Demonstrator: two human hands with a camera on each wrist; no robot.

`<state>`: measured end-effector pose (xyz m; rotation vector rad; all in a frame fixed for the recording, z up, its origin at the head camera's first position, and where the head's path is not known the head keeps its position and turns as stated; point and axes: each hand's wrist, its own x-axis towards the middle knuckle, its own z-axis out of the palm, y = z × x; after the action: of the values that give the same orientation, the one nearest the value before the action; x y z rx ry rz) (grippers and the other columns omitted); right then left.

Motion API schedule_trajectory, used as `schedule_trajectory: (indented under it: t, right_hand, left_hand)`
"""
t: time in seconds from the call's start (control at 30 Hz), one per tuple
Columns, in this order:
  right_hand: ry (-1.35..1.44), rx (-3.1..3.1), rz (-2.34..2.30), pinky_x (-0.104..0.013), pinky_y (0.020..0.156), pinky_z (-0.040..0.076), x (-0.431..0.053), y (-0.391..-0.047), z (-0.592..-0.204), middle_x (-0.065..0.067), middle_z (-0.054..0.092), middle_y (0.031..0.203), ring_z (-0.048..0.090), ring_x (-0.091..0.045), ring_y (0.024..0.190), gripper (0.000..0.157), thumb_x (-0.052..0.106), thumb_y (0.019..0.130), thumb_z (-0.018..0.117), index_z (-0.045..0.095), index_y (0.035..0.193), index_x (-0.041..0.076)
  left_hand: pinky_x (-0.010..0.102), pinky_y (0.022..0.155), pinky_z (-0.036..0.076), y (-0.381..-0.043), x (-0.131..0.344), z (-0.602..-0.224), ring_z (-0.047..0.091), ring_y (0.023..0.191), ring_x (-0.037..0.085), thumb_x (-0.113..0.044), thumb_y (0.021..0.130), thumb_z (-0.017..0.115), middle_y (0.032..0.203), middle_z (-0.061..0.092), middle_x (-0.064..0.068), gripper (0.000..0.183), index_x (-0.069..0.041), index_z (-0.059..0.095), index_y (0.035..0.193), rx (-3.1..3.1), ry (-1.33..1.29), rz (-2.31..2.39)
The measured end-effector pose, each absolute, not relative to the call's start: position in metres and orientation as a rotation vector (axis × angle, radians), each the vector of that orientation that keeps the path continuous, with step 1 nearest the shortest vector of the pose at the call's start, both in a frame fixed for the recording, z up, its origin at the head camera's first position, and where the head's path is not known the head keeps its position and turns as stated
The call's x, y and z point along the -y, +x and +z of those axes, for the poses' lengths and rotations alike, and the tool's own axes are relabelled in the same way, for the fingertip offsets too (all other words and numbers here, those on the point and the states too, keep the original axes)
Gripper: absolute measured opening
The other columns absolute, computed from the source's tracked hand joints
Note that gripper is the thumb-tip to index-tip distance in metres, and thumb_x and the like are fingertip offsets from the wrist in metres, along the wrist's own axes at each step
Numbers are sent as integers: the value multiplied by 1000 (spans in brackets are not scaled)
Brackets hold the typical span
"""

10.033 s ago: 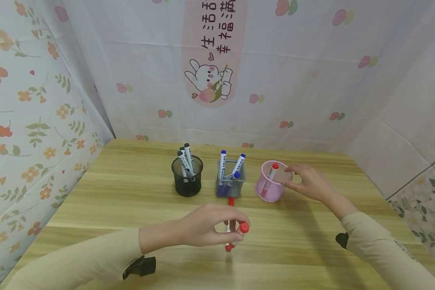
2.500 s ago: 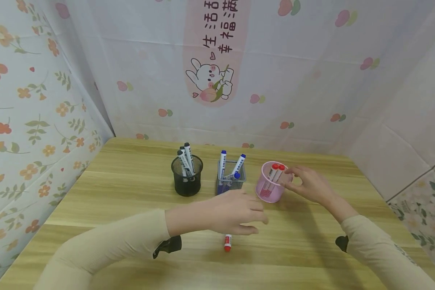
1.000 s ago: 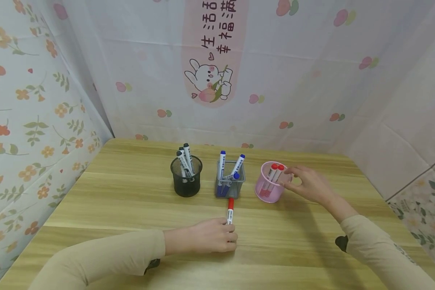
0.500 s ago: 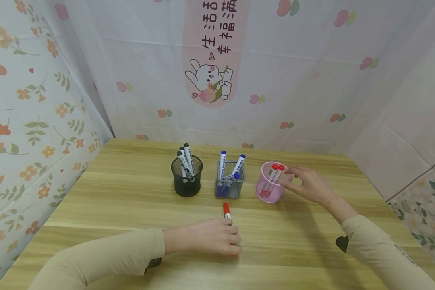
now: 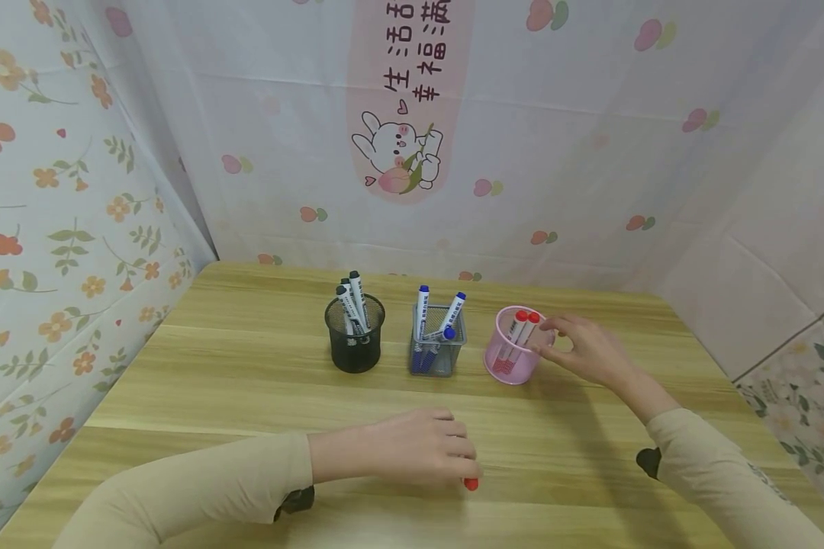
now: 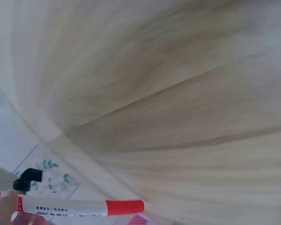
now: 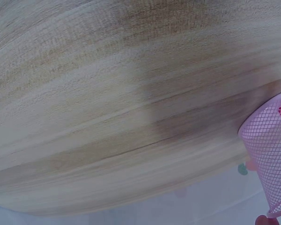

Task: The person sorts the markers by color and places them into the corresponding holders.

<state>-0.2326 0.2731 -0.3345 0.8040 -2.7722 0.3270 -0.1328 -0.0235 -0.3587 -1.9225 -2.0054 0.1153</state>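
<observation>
My left hand (image 5: 419, 448) is low over the front middle of the table and pinches a red marker (image 5: 471, 483). Only the marker's red end shows in the head view; the left wrist view shows its white barrel (image 6: 75, 206) and red cap, with fingertips at the other end. At the right, my right hand (image 5: 587, 347) holds the rim of a pink mesh pen cup (image 5: 526, 368) between thumb and fingers. Two red-capped markers (image 5: 526, 328) lean inside that cup. In the right wrist view the cup (image 7: 274, 159) is partly cut off, with fingertips at its rim.
A black round mesh pen cup (image 5: 355, 355) with several black-capped markers stands left of centre. Between the two round cups is a grey square mesh holder (image 5: 448, 364) with blue-capped markers. A printed curtain (image 5: 535, 152) hangs behind the wooden table (image 5: 199, 366).
A second red marker went into the pink cup. My left hand then picked up the red marker lying in front of the grey holder and turned it. My right hand stayed at the pink cup.
</observation>
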Motion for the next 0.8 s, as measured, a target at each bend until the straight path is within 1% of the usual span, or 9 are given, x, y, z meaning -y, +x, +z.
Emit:
schedule_trajectory:
  t: [0.17,0.33,0.43,0.6,0.7,0.8]
  right_hand:
    - [804,2772,330,-42,62,47,-274,-233,-335,-12,60,100,58,-27,82,38,35,77,66,62,102,7]
    - [804,2773,328,-42,62,47,-274,-233,-335,-11,60,100,58,-27,82,38,36,78,65,62,103,7]
    - [804,2771,331,-43,62,47,-274,-232,-335,-12,60,100,58,-28,82,38,36,78,65,62,103,7]
    - [804,2759,326,-42,62,47,-274,-233,-335,-11,60,99,58,-25,81,38,35,77,66,62,102,7]
    - [806,2754,327,-42,62,46,-274,-233,-335,-11,60,99,58,-26,81,37,34,77,66,63,101,6]
    - [812,2754,335,-42,63,46,-274,-233,-335,-11,60,99,58,-27,82,37,33,77,66,62,101,6]
  left_hand:
    - [14,79,32,-131,19,-347,48,88,4,-28,89,52,98,59,-11,23,-19,60,108,2071,-1917,-206]
    - [10,76,30,-129,17,-337,45,83,0,-28,88,54,96,58,-11,23,-17,60,107,2110,-1926,-446]
    - [11,76,31,-129,16,-335,47,82,-1,-26,86,58,94,60,-10,22,-14,61,104,2101,-1901,-603]
    - [11,76,33,-131,12,-328,51,85,-2,-22,82,63,92,62,-8,21,-10,63,100,2081,-1822,-814]
    - [10,73,33,-133,11,-320,50,83,-3,-20,81,64,87,62,-8,20,-9,63,98,2088,-1778,-908]
    - [11,74,34,-136,9,-311,51,81,-2,-19,80,65,85,61,-7,20,-9,63,98,2090,-1743,-959]
